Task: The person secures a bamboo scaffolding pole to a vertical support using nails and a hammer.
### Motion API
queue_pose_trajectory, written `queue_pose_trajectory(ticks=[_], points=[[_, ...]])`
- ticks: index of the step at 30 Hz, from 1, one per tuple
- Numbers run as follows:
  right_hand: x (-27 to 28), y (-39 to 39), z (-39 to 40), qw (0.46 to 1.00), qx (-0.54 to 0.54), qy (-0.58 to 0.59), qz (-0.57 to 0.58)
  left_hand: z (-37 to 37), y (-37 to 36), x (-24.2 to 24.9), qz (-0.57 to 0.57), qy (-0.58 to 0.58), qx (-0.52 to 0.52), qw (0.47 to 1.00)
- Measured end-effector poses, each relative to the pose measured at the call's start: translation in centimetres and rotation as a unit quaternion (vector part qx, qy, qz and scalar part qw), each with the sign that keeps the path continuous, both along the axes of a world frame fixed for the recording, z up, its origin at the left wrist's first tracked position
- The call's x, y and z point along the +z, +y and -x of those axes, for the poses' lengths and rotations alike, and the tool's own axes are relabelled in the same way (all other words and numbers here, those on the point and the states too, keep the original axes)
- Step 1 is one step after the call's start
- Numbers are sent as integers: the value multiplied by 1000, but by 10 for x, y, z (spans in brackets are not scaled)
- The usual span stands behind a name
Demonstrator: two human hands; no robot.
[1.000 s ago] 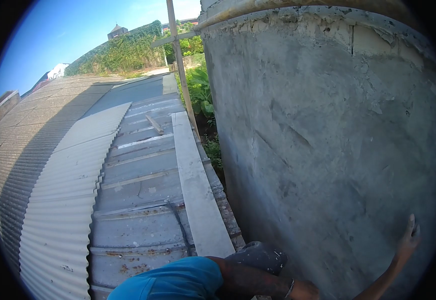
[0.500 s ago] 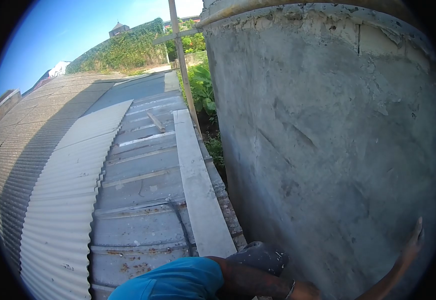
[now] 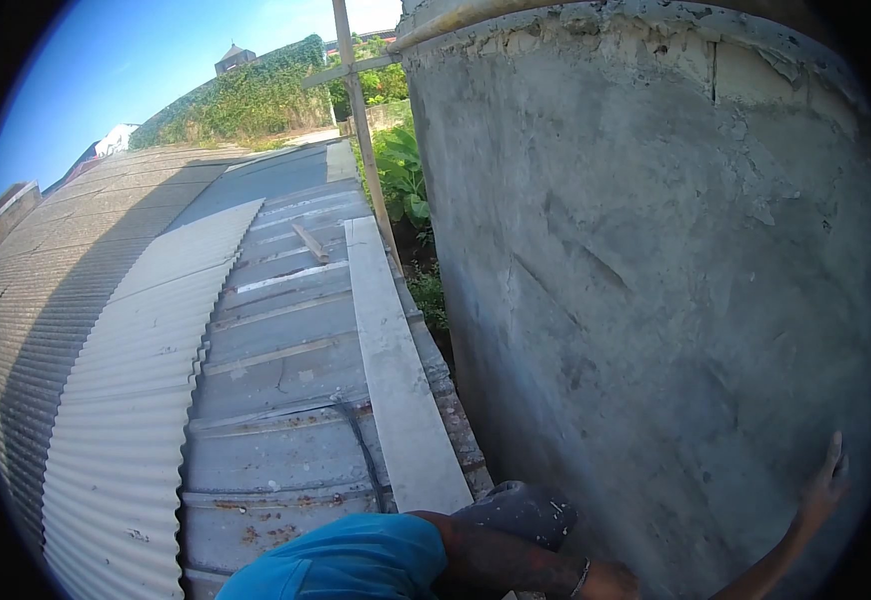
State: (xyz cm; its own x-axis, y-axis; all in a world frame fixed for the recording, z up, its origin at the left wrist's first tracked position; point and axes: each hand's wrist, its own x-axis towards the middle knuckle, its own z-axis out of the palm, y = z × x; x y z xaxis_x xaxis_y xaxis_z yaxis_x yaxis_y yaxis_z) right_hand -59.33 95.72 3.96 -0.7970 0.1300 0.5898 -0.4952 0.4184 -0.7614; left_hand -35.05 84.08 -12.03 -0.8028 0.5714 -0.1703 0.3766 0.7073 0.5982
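Observation:
A tall grey wall (image 3: 596, 260) with a rough, patchy cement surface takes up the right side. Against its lower right part is my right hand (image 3: 824, 488), one finger pointing up and apart from the others; no tool shows in it. My left arm, in a blue sleeve, crosses the bottom of the view. Beyond a thin bracelet (image 3: 583, 577) at the wrist, my left hand (image 3: 616, 581) is low by the wall's foot. The lower edge cuts it off, so its fingers are hidden. A dark, paint-spattered piece of clothing (image 3: 526, 510) shows behind that arm.
A long flat board (image 3: 401, 370) lies along the edge of a rusty metal roof (image 3: 286, 380). Corrugated sheets (image 3: 136, 400) lie to its left. A dark strap (image 3: 361, 445) and a wood scrap (image 3: 310, 243) rest there. A wooden post (image 3: 361, 120) stands by the gap beside the wall.
The view has shifted very slightly. My right hand has moved a little against the wall, and its fingers look slightly more apart. My left arm stays in place.

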Motion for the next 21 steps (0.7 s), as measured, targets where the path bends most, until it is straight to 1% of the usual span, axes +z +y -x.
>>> queue_pose_trajectory(ticks=[4,5,7,9,10,13,14,16,17,19,21], points=[[8,-5,-14,1000,-2,29,10,-5,0,15,2,-22,21,1000],[13,-6,-20,999,-2,43,11,-3,0,12,12,-17,18,1000],[18,-7,-27,999,6,41,25,0,2,4,30,-8,11,999],[21,-7,-30,999,20,13,49,-4,0,19,31,-25,27,999],[19,-8,-29,998,6,17,53,-6,-1,25,32,-33,34,998],[9,-8,-13,997,-25,45,51,-3,1,10,17,-9,15,1000],[7,-7,-11,996,-29,68,40,-5,-1,14,9,-15,17,1000],[4,-7,-7,997,-23,54,54,-8,-5,25,-7,-26,21,999],[12,-10,-18,997,-15,17,77,-9,-6,23,-10,-20,22,1000],[16,-10,-22,996,3,-16,85,-7,-5,18,-15,-6,23,1000],[13,-7,-19,998,20,-14,59,-4,0,14,11,-16,19,1000]])
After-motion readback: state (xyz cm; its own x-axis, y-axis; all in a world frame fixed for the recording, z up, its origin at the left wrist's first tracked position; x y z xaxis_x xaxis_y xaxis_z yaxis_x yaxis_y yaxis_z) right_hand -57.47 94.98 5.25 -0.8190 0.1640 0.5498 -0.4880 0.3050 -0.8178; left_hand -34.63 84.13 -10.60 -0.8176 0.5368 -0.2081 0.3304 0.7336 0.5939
